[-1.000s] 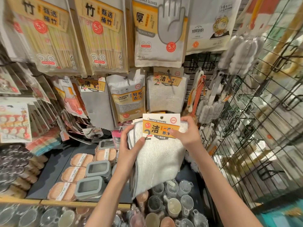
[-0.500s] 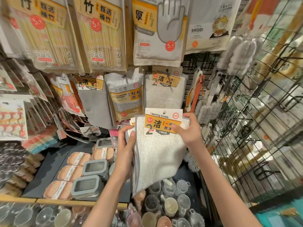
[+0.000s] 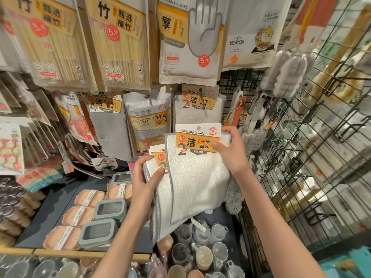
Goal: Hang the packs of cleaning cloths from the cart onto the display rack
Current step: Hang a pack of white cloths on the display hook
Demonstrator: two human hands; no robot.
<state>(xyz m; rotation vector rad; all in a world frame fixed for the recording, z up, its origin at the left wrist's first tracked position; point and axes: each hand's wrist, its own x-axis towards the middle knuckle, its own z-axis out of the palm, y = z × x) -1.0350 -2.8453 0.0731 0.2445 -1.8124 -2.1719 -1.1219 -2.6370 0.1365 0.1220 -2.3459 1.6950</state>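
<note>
My right hand (image 3: 230, 151) pinches the top right corner of a white cleaning-cloth pack (image 3: 194, 181) with an orange and white header card, lifted just below the rack. My left hand (image 3: 145, 183) grips the remaining packs (image 3: 156, 171) behind and to the left of it. A matching pack (image 3: 198, 109) hangs on a black hook (image 3: 201, 96) directly above the lifted one. The hole in the lifted pack's card sits a little under that hanging pack.
Sponge packs (image 3: 149, 121), a grey cloth (image 3: 109, 129) and glove packs hang to the left. Bottle brushes (image 3: 253, 125) hang to the right beside a black wire grid (image 3: 313, 157). Below are soap boxes (image 3: 100, 221) on a shelf and several cups (image 3: 198, 249).
My right hand has drawn one pack up and to the right, apart from the stack. My left hand has slid the remaining packs lower left, exposing their cards.
</note>
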